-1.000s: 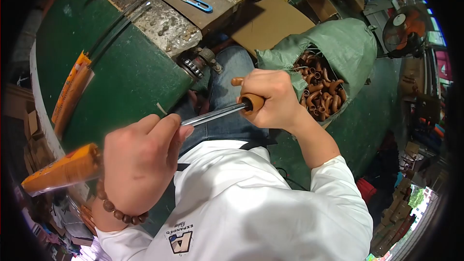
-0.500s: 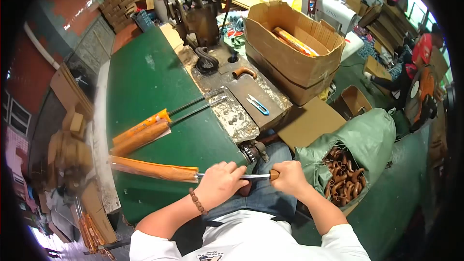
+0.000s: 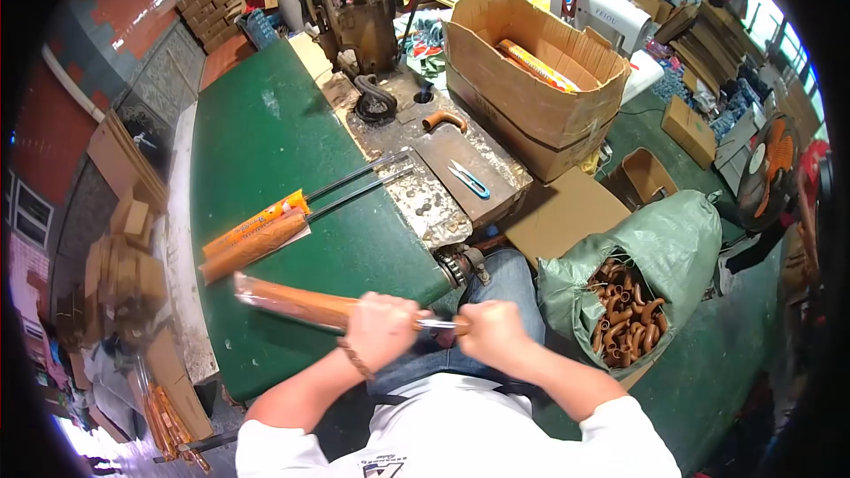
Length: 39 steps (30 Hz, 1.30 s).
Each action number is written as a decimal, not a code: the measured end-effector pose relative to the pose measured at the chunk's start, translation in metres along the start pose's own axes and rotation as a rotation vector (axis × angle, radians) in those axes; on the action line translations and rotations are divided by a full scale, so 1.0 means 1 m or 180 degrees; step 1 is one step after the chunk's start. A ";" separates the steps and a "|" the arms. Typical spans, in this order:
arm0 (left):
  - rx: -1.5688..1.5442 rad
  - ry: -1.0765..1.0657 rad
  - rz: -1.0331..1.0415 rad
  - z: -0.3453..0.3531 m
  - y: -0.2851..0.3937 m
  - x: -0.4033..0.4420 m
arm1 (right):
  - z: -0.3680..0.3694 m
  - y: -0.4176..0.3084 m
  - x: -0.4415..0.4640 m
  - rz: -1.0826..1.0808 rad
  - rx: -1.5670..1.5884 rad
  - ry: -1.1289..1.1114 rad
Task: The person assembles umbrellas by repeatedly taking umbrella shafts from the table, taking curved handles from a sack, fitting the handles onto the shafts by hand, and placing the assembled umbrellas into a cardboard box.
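Note:
My left hand [image 3: 381, 326] is wrapped round an umbrella [image 3: 297, 301] in an orange sleeve, near the base of its metal shaft. The covered part points left over the green table. My right hand [image 3: 498, 333] grips a brown handle [image 3: 461, 325] at the shaft's right end, mostly hidden by the fingers. A short piece of bare shaft [image 3: 434, 323] shows between my hands. Two more sleeved umbrellas [image 3: 257, 235] lie on the table to the left, their shafts pointing at the metal workbench.
The green table [image 3: 274, 133] spans the left. On the bench are blue snips [image 3: 469, 180], a curved handle [image 3: 444, 121] and a press [image 3: 363, 22]. A cardboard box [image 3: 531, 97] stands behind; a green sack [image 3: 664, 239] of brown handles is at right, near a fan [image 3: 768, 168].
Since the previous frame, my right hand has moved left, closer to my left hand, and less shaft shows between them. The held umbrella's sleeved end has shifted right. Earlier, the head view was lower and closer.

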<state>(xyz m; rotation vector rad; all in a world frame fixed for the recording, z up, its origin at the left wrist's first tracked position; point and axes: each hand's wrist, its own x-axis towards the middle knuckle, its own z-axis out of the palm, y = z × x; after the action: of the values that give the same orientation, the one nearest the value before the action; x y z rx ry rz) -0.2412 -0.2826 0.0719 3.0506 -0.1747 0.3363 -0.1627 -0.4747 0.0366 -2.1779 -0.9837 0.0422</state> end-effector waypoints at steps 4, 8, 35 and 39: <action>0.0058 -0.0026 0.0023 0.023 0.014 0.015 | 0.015 -0.004 0.010 0.0262 0.0138 -0.0028; -0.0117 -0.0745 -0.0020 0.022 0.023 0.024 | 0.007 0.001 0.009 0.0445 0.0110 -0.0359; -0.2466 0.0950 -0.0875 0.012 0.023 -0.015 | -0.206 0.154 0.213 -0.0353 -0.2481 0.2594; -0.2083 0.1064 -0.1174 0.012 -0.020 0.000 | -0.140 0.204 0.079 0.0630 -0.1389 0.2281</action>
<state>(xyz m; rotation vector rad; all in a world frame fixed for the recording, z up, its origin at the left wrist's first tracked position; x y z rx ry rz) -0.2365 -0.2641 0.0587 2.2798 0.2467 0.6073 0.0663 -0.5973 0.0288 -2.3800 -0.3810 -0.8697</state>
